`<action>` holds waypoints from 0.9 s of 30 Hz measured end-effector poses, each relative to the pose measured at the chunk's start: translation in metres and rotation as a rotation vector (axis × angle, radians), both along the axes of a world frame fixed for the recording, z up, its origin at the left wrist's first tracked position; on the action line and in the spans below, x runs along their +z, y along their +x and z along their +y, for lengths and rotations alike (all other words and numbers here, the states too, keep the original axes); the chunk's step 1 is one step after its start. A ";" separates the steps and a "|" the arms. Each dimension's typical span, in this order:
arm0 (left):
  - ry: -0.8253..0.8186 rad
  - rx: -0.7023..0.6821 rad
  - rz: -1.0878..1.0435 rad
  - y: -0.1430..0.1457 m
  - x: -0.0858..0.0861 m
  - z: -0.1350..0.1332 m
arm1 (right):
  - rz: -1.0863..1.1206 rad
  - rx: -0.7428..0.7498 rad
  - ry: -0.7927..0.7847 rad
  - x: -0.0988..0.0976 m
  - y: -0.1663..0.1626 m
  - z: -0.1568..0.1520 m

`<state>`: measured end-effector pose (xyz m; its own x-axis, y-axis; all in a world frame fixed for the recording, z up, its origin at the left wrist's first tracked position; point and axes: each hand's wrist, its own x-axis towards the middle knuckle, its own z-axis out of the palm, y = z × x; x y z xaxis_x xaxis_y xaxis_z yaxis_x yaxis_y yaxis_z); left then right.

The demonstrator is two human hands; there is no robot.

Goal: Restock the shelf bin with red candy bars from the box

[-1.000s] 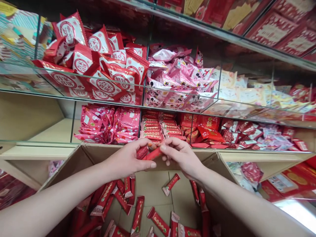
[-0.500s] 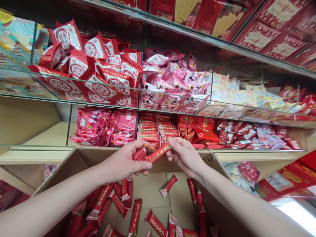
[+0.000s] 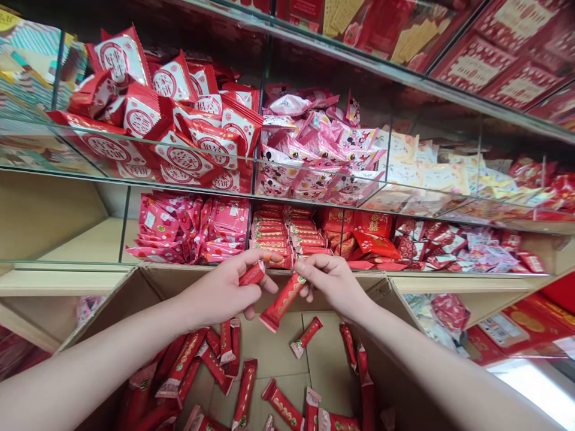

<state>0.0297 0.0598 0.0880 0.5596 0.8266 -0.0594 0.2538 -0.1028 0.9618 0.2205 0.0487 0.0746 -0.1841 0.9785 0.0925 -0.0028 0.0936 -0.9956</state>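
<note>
My left hand is closed on a small red wrapped bar, pinched between thumb and fingers. My right hand pinches the top end of another red bar, which hangs down tilted to the left. Both hands hover over an open cardboard box with several loose red bars on its bottom. Just behind the hands, a glass shelf compartment holds neat stacks of the same red bars.
Glass shelves with dividers hold pink packets, red-and-white packets, pink cartoon packets, pale yellow packets and red packets. A beige shelf stands at the left. Red boxes lie at the lower right.
The bar held between both hands has come free of my left hand and swung down; it now hangs from my right hand alone. My left hand keeps its own small bar.
</note>
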 end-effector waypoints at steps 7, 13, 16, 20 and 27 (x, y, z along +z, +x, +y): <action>-0.085 -0.052 -0.136 0.016 -0.007 -0.013 | -0.068 0.126 0.070 -0.013 -0.013 -0.011; -0.111 0.210 -0.195 0.016 -0.001 -0.014 | 0.139 0.094 0.004 -0.021 -0.018 -0.008; -0.102 0.216 -0.183 0.015 0.001 -0.013 | 0.037 0.147 0.010 -0.024 -0.020 -0.009; -0.011 0.220 -0.120 0.014 -0.004 -0.010 | -0.215 0.062 0.190 -0.015 -0.013 -0.009; 0.201 0.179 0.012 0.008 -0.016 0.005 | -1.306 -0.278 0.715 0.020 0.003 0.053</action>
<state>0.0377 0.0652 0.0717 0.4035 0.9083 0.1107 0.2965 -0.2442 0.9233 0.2234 0.1020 0.0946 -0.3330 0.8165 0.4717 0.9190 0.3931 -0.0316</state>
